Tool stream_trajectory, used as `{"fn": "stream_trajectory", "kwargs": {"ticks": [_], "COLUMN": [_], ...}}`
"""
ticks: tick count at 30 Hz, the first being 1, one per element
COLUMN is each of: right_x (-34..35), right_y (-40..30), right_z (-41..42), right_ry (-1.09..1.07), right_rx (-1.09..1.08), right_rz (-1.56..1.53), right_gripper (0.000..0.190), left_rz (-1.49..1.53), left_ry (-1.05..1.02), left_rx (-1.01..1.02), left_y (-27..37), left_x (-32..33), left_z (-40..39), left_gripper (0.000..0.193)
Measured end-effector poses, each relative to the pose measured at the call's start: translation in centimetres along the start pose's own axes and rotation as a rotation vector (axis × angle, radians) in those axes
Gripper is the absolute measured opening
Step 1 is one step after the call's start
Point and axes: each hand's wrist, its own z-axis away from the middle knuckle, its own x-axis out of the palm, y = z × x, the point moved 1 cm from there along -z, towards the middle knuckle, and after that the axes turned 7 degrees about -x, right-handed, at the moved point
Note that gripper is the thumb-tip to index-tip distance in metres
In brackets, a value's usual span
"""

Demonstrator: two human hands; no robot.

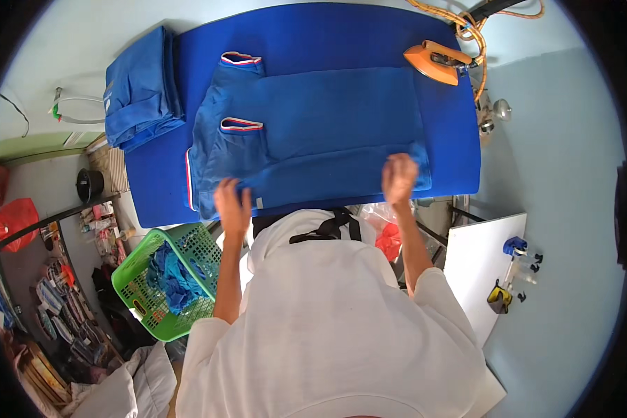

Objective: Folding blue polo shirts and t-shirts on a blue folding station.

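A blue short-sleeved shirt [334, 112] lies spread sideways on a blue padded ironing board [303, 34]. Its sleeve cuffs and collar carry white and red stripes, and the collar end points left. One side of the body is folded over along its length. My left hand [232, 206] is over the near edge by the collar end, thumb apart from the fingers, with no cloth seen in it. Near the hem at the right is my right hand [400, 177], blurred, its fingers curled; whether they pinch the fabric cannot be made out.
An orange iron [438, 62] rests at the board's far right, its cord [481, 44] rising behind. Folded blue garments [141, 91] are stacked at the far left. Below left, a green plastic basket [188, 326] holds crumpled blue cloth [175, 279]. A white panel [480, 261] stands at right.
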Motion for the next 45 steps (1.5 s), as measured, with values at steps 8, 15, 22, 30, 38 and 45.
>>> {"fn": "stream_trajectory", "kwargs": {"ticks": [8, 15, 22, 30, 38, 45], "right_x": [0.4, 0.0, 5.2, 14.8, 8.6, 8.5], "right_y": [-1.8, 5.3, -10.1, -22.8, -29.1, -25.7], "right_z": [-0.7, -0.5, -9.8, -15.2, -10.5, -8.9], "right_ry": [-0.227, -0.141, -0.119, -0.401, -0.516, -0.824], "right_rx": [-0.099, 0.188, -0.02, -0.073, -0.992, -1.054], "right_rz": [0.142, 0.261, -0.423, -0.664, -0.793, -0.735], "right_gripper": [0.055, 0.047, 0.039, 0.025, 0.02, 0.051], "left_rz": [-0.183, -0.132, -0.026, 0.683, 1.667, 0.601], "left_ry": [-0.263, 0.01, 0.142, 0.215, -0.163, -0.37], "left_rx": [0.105, -0.276, -0.285, -0.523, -1.002, -0.819], "left_y": [3.7, -5.3, -3.6, -1.0, -7.2, -8.2], "left_x": [1.9, -0.8, -0.3, 3.3, 0.1, -1.5], "left_z": [1.2, 3.5, 2.7, -1.6, -3.5, -5.6], "left_gripper": [0.065, 0.063, 0.059, 0.039, 0.09, 0.065]}}
